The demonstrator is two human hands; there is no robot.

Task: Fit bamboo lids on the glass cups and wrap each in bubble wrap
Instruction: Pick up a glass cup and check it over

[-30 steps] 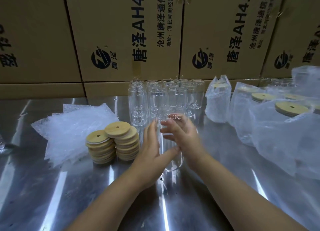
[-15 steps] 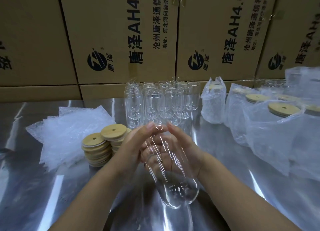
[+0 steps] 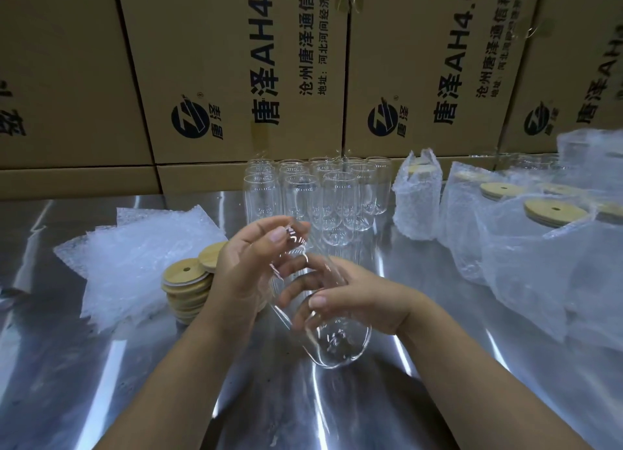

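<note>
While the glass cup [image 3: 337,345] tilts, left hand [image 3: 249,264] and right hand [image 3: 364,301] clasp it.

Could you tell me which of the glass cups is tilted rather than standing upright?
The glass cup held in the left hand and right hand, tilted base toward the camera; the other bare cups stand upright behind.

One glass cup [image 3: 323,328] is held between two hands, a left hand [image 3: 246,267] and a right hand [image 3: 360,301]. Roughly a dozen empty cups [image 3: 337,196] stand clustered; the exact number is unclear. There are two stacks of bamboo lids [image 3: 183,272], one pile of bubble wrap sheets [image 3: 135,261], at least four wrapped cups [image 3: 418,203], and at least four cardboard boxes [image 3: 236,45].
</note>
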